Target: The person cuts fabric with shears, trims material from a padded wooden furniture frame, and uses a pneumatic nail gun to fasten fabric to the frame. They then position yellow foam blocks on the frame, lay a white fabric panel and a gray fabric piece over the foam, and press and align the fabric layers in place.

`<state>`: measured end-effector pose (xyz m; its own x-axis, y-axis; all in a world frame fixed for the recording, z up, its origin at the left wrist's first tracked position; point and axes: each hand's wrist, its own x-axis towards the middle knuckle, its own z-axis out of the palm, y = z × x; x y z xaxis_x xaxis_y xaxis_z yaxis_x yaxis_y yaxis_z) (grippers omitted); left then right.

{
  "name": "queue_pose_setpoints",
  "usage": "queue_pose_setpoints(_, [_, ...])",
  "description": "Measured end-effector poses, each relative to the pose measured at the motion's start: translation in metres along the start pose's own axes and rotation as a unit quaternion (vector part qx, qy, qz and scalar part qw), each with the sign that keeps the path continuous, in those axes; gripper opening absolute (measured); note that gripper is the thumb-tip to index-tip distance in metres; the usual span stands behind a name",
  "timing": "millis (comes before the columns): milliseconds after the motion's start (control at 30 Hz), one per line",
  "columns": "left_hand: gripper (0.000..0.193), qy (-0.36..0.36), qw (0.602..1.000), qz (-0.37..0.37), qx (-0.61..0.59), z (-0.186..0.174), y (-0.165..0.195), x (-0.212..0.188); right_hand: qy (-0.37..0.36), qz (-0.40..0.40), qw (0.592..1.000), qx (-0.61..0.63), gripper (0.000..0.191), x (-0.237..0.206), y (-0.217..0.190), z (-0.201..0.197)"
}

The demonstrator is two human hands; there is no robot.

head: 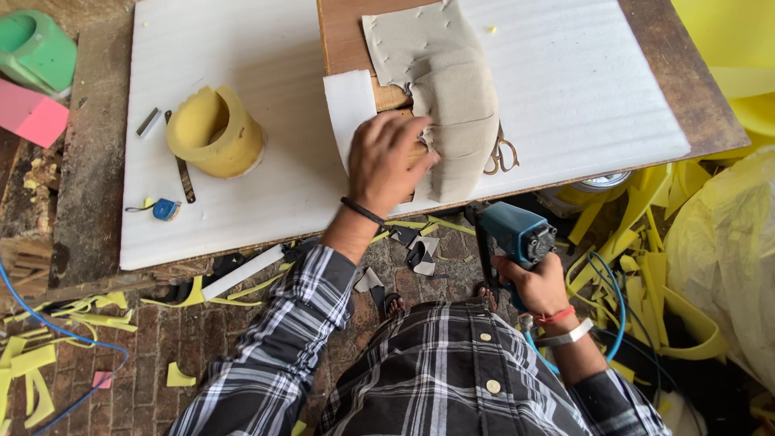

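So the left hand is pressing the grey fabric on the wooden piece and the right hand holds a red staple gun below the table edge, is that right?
Not quite: the head view shows the staple gun in the right hand is blue-green, not red. The left hand does press the grey fabric on the wooden piece.

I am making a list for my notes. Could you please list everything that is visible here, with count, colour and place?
foam sheet: one, white, covering the table
foam roll: one, yellow, left on the sheet
tape measure: one, blue, near the front edge
wooden board: one, brown, top centre
grey fabric: one, draped on the board
scissors: one pair, right of the fabric
foam scraps: many, yellow, on the brick floor
left hand: pressing the fabric
right hand: holding the staple gun, blue, below the table edge
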<state>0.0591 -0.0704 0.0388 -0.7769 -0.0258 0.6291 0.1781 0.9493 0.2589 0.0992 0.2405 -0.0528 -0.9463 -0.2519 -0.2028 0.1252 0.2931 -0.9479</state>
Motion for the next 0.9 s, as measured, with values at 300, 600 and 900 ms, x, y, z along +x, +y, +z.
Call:
queue_pose_setpoints(300, [0.088,-0.076,0.991,0.042,0.105,0.045,-0.009,-0.006,0.076,-0.042,0.979,0.185,0.013,0.017,-0.006,0.080])
queue_pose_setpoints(600, [0.041,-0.108,0.987,0.111,0.044,0.002,-0.066,0.019,0.107,-0.090,0.879,0.456,0.036,0.042,-0.009,0.168])
queue_pose_setpoints(900, [0.042,-0.047,0.990,0.124,0.046,0.015,-0.070,0.010,0.170,-0.060,0.901,0.395,0.032,0.041,-0.009,0.179])
